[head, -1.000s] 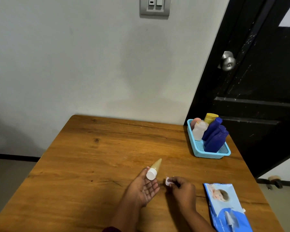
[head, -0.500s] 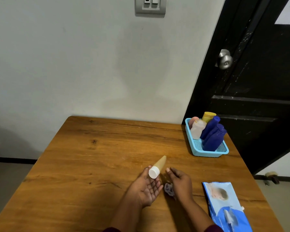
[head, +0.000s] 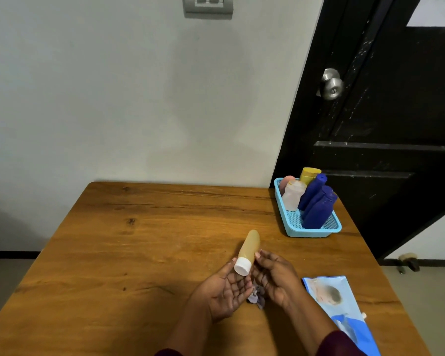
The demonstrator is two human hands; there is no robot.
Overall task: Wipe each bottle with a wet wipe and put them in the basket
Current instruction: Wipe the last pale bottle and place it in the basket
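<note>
A tan bottle with a white cap [head: 247, 249] lies across the fingertips of my left hand [head: 222, 291], palm up, cap towards me. My right hand [head: 276, 277] touches the bottle's side with its fingertips. A crumpled wet wipe [head: 256, 297] lies on the table below and between both hands. The blue basket [head: 308, 231] stands at the table's far right and holds several bottles: dark blue ones [head: 317, 204], a clear one [head: 293, 195], a yellow one [head: 309, 174] and a pink one [head: 286, 181].
A blue pack of wet wipes [head: 341, 307] lies at the near right of the wooden table [head: 139, 253]. A black door with a metal knob [head: 330, 84] stands behind the basket. A grey wall runs behind the table.
My right hand has let the wipe drop to the table and moved up to the bottle. My left hand has tilted the bottle a little to the right.
</note>
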